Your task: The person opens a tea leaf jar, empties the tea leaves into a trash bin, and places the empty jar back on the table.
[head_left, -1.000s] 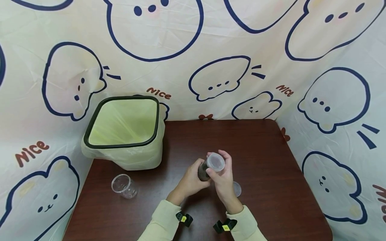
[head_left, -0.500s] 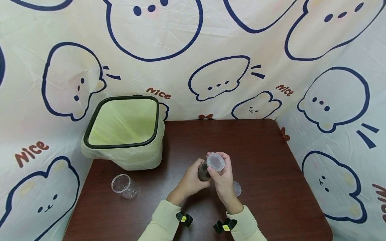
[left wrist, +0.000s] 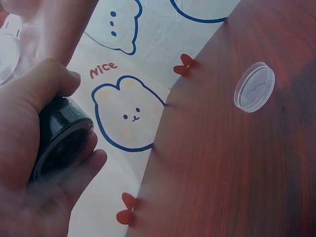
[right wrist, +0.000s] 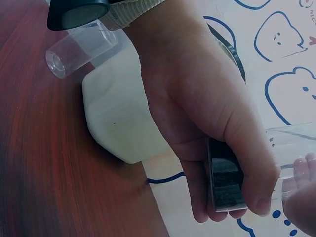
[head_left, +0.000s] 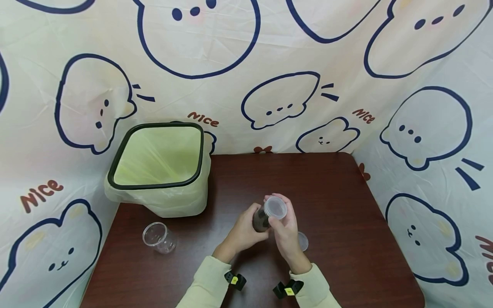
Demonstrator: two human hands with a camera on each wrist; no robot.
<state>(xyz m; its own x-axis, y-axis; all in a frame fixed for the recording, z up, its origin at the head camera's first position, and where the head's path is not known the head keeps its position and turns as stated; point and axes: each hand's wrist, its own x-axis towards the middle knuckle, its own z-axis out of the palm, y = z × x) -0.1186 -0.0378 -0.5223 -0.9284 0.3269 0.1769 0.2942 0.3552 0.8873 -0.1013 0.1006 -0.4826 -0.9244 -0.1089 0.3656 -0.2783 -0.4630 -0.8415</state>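
A clear plastic jar [head_left: 261, 220] with dark contents at its lower end is held above the table, tilted. My left hand [head_left: 240, 231] grips its dark lower part, fingers and thumb curled round it. At the upper end, my right hand [head_left: 286, 235] grips the jar round its translucent lid [head_left: 275, 207]. The left wrist view shows the jar's dark base [left wrist: 64, 138] in the left palm. In the right wrist view the left hand [right wrist: 197, 94] covers much of the dark part, and a few right-hand fingers show at the lower right edge.
A pale green bin [head_left: 185, 203] with a dark rim and a liner stands at the back left of the brown table [head_left: 346, 205]. A clear cup [head_left: 159, 238] is in front of it. A loose clear lid [head_left: 303, 241] lies beside the right wrist. Patterned cloth hangs behind.
The right hand's fingers and thumb have shifted slightly round the lidded end, the raised fingers drawing in closer. The left hand and jar have stayed nearly still.
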